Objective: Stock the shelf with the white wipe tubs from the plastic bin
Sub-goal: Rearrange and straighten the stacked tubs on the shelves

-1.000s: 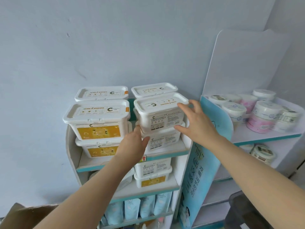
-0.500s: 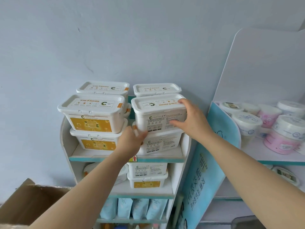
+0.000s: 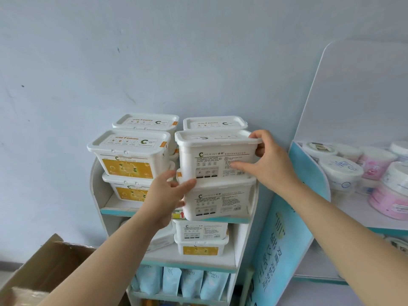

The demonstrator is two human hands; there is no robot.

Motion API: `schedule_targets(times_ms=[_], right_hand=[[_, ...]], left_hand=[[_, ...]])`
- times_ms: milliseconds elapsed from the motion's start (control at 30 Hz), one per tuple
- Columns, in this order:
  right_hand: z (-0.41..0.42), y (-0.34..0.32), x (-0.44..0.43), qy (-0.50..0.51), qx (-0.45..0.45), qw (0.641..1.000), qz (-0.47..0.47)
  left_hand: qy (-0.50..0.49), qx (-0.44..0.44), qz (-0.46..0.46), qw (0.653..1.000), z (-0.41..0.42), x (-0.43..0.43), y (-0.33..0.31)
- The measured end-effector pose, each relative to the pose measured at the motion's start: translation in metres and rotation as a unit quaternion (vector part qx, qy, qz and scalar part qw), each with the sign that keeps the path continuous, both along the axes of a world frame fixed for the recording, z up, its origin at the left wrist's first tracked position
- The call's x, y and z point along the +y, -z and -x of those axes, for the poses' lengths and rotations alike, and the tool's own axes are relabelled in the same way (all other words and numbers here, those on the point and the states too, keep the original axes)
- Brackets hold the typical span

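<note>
The white shelf stands straight ahead of both hands. A blue display stand is just beyond the right hand, and an open cardboard box lies below the left forearm. The plastic bin does not show.

I count six white wipe tubs on the upper tier: two stacks of two in front and two lids showing behind. Two more are stacked on the tier beneath the hands, and something pale beside them is hidden by the left arm. Lower down hang at least four blue pouches. The stand holds several round tubs, too crowded to count.

The top tub of the front right stack sits between the hands on the tub below it. The right hand grips it, thumb over the lid rim and fingers across the front label. The left hand pinches its lower left corner.

It looks like stiff, smooth plastic of moderate weight, likely to slide on the lid below. Holding it by opposite ends under the rim seems soundest.
</note>
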State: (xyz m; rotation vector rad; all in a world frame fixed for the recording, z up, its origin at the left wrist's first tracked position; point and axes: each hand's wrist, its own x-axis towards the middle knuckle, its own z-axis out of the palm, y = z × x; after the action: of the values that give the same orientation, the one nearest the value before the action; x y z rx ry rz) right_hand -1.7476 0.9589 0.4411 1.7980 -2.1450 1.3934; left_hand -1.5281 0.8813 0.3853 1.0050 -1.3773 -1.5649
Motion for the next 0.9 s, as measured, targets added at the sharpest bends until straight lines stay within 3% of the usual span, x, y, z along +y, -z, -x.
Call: schedule_targets(times_ms=[167, 300, 400, 567, 700, 900], right_hand=[[0.001, 0.009, 0.013, -0.046, -0.020, 0.999, 0.013], [0.009, 0.018, 0.013, -0.095, -0.071, 0.989, -0.092], [0.012, 0.027, 0.013, -0.115, -0.056, 0.978, -0.166], [0.005, 0.028, 0.014, -0.130, -0.051, 0.973, -0.186], [0.000, 0.030, 0.012, -0.119, -0.062, 0.972, -0.195], [-0.013, 0.027, 0.015, -0.115, -0.080, 0.971, -0.193]], left_hand=[[0.059, 0.032, 0.014, 0.998, -0.017, 0.004, 0.010], [0.101, 0.025, 0.009, 0.995, -0.029, -0.005, 0.007], [0.125, 0.016, 0.016, 0.992, -0.034, -0.012, 0.006], [0.139, 0.017, 0.034, 0.990, -0.040, -0.020, 0.009], [0.097, -0.019, 0.069, 0.993, -0.037, -0.016, 0.014], [-0.031, -0.165, 0.159, 0.973, -0.024, 0.003, 0.017]])
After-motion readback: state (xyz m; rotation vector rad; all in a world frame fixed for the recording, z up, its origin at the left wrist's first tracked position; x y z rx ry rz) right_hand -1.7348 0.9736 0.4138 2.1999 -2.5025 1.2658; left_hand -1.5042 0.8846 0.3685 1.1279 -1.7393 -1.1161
